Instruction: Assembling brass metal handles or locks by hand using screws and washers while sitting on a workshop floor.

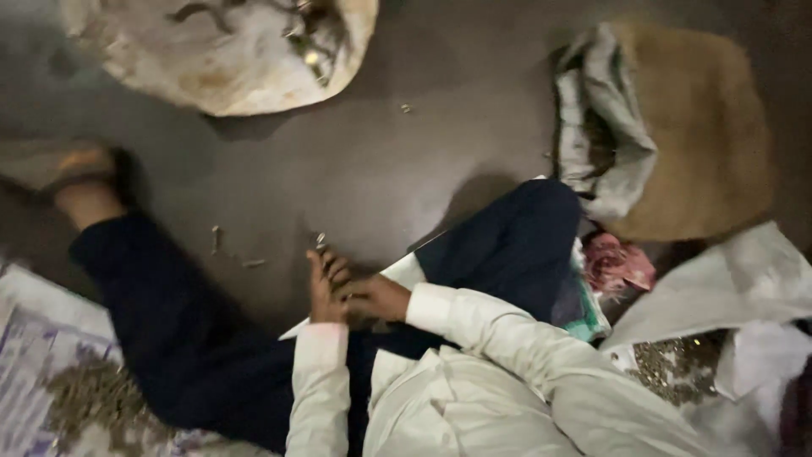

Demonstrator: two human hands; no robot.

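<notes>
1. Two hands, two heaps of small metal pieces, three strays on floor.
2. Left hand pinching small shiny metal piece, low over floor.
3. Right hand curled against left; grip unclear.

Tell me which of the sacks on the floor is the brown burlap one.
The brown burlap sack at upper right, beside the knee. The other sack, at top left, is whitish.
</notes>
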